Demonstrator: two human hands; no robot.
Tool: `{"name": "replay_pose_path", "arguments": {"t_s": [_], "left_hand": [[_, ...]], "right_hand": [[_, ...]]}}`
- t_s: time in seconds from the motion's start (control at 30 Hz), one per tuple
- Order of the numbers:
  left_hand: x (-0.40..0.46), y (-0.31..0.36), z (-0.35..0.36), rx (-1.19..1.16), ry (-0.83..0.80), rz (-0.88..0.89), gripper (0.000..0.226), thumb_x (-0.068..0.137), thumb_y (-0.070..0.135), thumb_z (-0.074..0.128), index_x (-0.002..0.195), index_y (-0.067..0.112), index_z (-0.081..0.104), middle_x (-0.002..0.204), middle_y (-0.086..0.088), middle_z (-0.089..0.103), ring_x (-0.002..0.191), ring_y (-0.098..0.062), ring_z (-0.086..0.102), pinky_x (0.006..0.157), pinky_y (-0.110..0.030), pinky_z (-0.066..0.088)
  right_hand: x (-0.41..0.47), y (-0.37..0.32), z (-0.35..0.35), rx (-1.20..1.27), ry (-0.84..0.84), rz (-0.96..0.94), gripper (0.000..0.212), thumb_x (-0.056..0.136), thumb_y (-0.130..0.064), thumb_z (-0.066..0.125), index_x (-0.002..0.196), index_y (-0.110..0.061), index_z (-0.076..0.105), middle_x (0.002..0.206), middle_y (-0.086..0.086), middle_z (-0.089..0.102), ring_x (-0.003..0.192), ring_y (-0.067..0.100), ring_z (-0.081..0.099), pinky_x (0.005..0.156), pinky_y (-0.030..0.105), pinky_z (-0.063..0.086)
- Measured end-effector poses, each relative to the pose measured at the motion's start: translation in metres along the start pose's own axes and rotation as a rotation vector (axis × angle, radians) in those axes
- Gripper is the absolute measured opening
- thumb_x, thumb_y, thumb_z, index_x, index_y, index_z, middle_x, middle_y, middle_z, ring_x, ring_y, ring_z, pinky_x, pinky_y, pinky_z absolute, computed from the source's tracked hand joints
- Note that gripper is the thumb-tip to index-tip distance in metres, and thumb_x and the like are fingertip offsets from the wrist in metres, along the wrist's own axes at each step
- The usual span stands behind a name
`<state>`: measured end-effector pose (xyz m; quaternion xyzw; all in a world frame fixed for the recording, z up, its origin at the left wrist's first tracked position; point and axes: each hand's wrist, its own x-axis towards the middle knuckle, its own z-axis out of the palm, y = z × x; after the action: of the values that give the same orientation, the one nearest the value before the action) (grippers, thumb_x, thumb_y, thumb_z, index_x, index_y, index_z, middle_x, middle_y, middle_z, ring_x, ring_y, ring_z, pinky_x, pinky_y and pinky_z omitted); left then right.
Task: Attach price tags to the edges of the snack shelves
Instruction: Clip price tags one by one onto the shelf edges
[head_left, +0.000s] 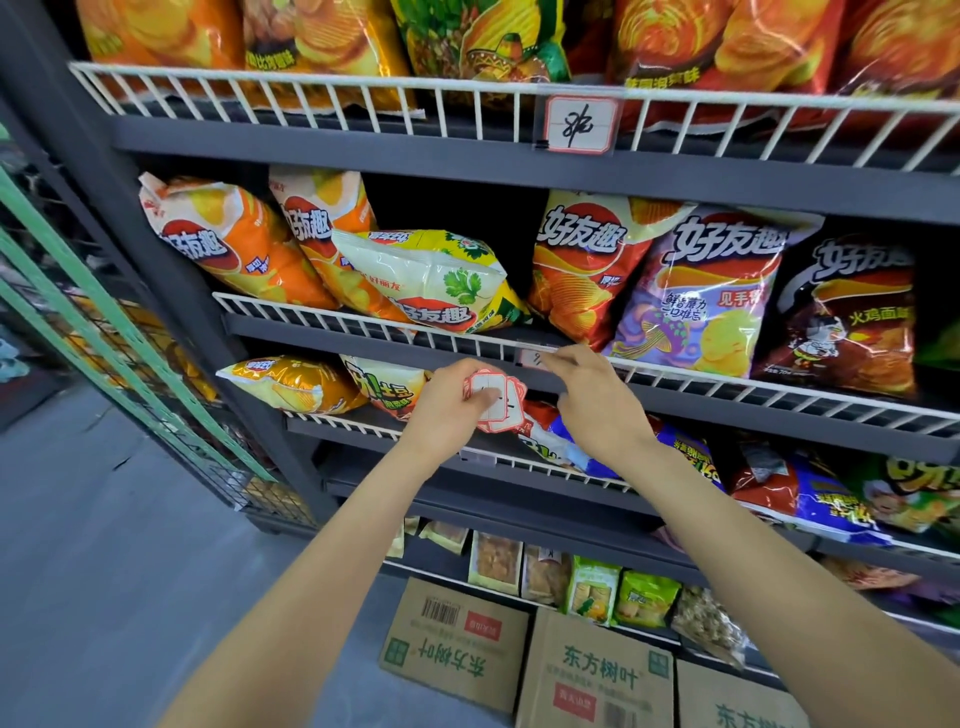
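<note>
— Where's our tag?
— Our right hand pinches the price tag against the white wire rail, at eleven o'clock from its knuckles, long axis along it.
— Spares?
— Our left hand grips the tag stack.

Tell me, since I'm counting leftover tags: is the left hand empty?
No, the left hand grips a stack of red-bordered price tags in front of the shelves.

red-bordered tag stack fanned | blurred tag seemingly on wire shelf edge
</note>
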<state>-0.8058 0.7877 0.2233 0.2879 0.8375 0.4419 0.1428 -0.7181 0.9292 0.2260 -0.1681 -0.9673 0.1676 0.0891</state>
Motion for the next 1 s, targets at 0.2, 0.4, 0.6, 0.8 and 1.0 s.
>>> {"name": "replay_pose_path", "arguments": {"t_s": [0.2, 0.4, 0.6, 0.8, 1.0], "left_hand": [[-0.026, 0.012, 0.011, -0.188, 0.01, -0.056, 0.017, 0.091, 0.01, 0.056, 0.108, 0.011, 0.057, 0.102, -0.004, 0.063, 0.099, -0.02, 0.061, 0.085, -0.032, 0.051], [-0.048, 0.007, 0.02, -0.054, 0.008, -0.066, 0.019, 0.092, 0.012, 0.056, 0.11, 0.008, 0.055, 0.103, -0.005, 0.063, 0.099, -0.02, 0.061, 0.088, -0.038, 0.051], [-0.061, -0.021, 0.014, -0.056, -0.012, -0.114, 0.018, 0.092, 0.013, 0.055, 0.109, 0.008, 0.056, 0.1, -0.003, 0.063, 0.098, -0.021, 0.061, 0.086, -0.038, 0.051], [-0.06, -0.069, 0.008, -0.141, -0.011, -0.122, 0.011, 0.092, 0.009, 0.055, 0.102, 0.009, 0.058, 0.1, -0.009, 0.066, 0.095, -0.023, 0.063, 0.084, -0.039, 0.05], [-0.045, -0.141, 0.016, -0.149, -0.032, -0.139, 0.012, 0.091, 0.009, 0.056, 0.101, 0.004, 0.06, 0.093, -0.01, 0.064, 0.079, -0.019, 0.06, 0.065, -0.027, 0.049]], "right_hand": [[-0.021, -0.001, -0.018, 0.9, -0.222, 0.136, 0.018, 0.094, -0.013, 0.053, 0.096, -0.015, 0.071, 0.092, 0.0, 0.07, 0.082, 0.009, 0.062, 0.065, 0.016, 0.048], [-0.036, 0.004, 0.0, 0.84, -0.144, 0.081, 0.016, 0.085, -0.009, 0.065, 0.076, -0.021, 0.069, 0.076, -0.007, 0.068, 0.068, 0.002, 0.059, 0.062, 0.014, 0.043], [-0.042, -0.009, 0.028, 0.88, -0.169, 0.168, 0.012, 0.083, -0.011, 0.069, 0.073, -0.018, 0.068, 0.074, -0.001, 0.067, 0.06, 0.002, 0.054, 0.054, 0.011, 0.04], [-0.036, -0.026, 0.068, 0.992, -0.188, 0.313, 0.014, 0.081, -0.013, 0.071, 0.069, -0.016, 0.065, 0.069, -0.002, 0.067, 0.052, -0.005, 0.055, 0.053, 0.017, 0.038], [-0.028, -0.03, 0.142, 1.11, -0.186, 0.445, 0.015, 0.083, -0.018, 0.068, 0.069, -0.018, 0.063, 0.074, -0.002, 0.068, 0.071, 0.008, 0.06, 0.051, 0.016, 0.039]]}}
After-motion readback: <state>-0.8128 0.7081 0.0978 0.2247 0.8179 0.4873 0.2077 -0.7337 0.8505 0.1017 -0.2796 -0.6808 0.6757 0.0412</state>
